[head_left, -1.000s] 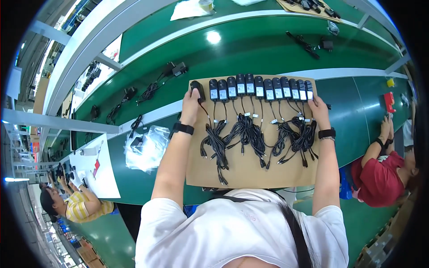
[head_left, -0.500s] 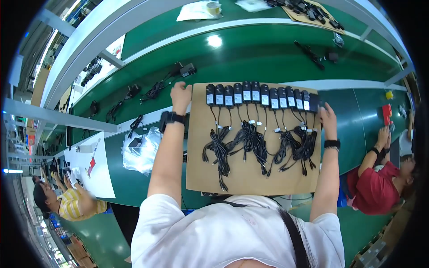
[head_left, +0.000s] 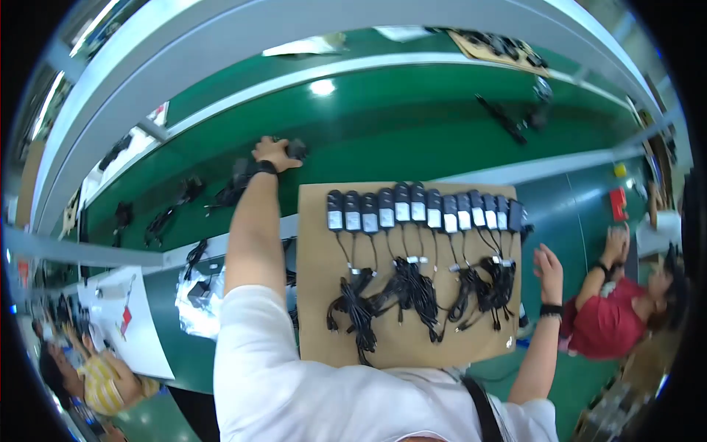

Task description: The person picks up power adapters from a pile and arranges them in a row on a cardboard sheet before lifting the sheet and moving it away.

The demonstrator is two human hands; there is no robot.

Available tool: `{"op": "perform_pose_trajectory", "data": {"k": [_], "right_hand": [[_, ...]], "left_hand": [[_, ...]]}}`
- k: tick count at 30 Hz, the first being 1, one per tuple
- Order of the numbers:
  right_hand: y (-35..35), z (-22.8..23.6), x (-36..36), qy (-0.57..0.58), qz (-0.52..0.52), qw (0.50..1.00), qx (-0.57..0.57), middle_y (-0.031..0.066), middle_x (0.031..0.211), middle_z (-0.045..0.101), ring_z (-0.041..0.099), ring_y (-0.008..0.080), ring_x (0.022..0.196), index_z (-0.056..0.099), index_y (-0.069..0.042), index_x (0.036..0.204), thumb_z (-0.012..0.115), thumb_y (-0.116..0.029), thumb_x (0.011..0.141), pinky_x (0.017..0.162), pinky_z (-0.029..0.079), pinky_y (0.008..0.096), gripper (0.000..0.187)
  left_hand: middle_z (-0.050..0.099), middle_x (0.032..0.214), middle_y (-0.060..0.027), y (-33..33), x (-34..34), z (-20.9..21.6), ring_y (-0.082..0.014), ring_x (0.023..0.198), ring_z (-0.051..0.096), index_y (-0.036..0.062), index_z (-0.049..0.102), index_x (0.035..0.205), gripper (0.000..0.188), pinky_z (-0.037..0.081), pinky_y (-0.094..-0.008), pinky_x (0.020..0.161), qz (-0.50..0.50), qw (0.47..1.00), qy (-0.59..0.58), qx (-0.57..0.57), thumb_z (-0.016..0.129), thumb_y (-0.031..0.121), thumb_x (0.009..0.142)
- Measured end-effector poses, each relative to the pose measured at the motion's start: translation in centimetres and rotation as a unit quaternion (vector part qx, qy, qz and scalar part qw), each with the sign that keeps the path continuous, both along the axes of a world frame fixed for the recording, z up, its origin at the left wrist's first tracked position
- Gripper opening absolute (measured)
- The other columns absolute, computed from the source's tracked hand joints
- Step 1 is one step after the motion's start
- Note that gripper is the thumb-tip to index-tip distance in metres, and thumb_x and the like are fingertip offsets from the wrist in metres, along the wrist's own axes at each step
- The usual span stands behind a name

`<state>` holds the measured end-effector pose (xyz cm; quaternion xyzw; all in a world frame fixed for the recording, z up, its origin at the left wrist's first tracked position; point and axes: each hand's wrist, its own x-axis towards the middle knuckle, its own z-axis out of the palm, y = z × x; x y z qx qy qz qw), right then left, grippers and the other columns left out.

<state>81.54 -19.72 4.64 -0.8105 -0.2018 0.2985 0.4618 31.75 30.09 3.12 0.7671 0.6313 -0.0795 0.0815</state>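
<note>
My left hand (head_left: 274, 155) reaches out to the green shelf, fingers and thumb spread around a black power adapter (head_left: 297, 149); part of what lies under the hand is hidden. Off the right edge of a brown cardboard sheet (head_left: 317, 295), my right hand (head_left: 547, 267) hovers with loosely bent fingers apart and nothing in them. Several black power adapters (head_left: 402, 202) lie in a row along the sheet's far side. Their bundled black cables (head_left: 418, 306) spread toward me.
More adapters with cables (head_left: 190, 190) lie along the shelf at left. Plastic bags (head_left: 199, 306) sit left of the sheet. A co-worker in red (head_left: 607, 320) is at right, another in yellow stripes (head_left: 110, 383) at left. A white frame beam (head_left: 221, 37) arches overhead.
My left hand has left the cardboard's far left corner and gone forward to the adapter on the shelf. My right hand has come off the sheet's right edge. The whole view has shifted.
</note>
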Motion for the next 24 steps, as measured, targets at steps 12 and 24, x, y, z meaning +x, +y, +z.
{"op": "perform_pose_trajectory", "data": {"k": [12, 24], "right_hand": [[12.2, -2.2, -2.0, -0.275, 0.041, 0.960, -0.044, 0.0183, 0.089, 0.064, 0.062, 0.0304, 0.082, 0.057, 0.002, 0.110, 0.064, -0.036, 0.075, 0.074, 0.048, 0.0361, 0.052], [13.3, -1.2, -6.5, -0.280, 0.057, 0.935, 0.210, 0.0151, 0.096, 0.061, 0.060, 0.0242, 0.086, 0.051, -0.007, 0.117, 0.057, -0.005, 0.080, 0.079, 0.047, 0.0321, 0.038]], "left_hand": [[0.043, 0.113, -0.0230, -15.0, -7.3, 14.5, -0.0390, 0.101, 0.045, 0.0099, 0.059, 0.106, 0.061, 0.038, -0.0426, 0.088, -0.077, 0.911, -0.189, 0.358, 0.083, 0.026, 0.052], [0.052, 0.108, -0.0134, -37.7, -9.6, 22.1, -0.0313, 0.096, 0.055, 0.0064, 0.045, 0.115, 0.069, 0.047, -0.0468, 0.081, 0.051, 0.474, -0.875, -0.082, 0.054, 0.062, 0.076]]}}
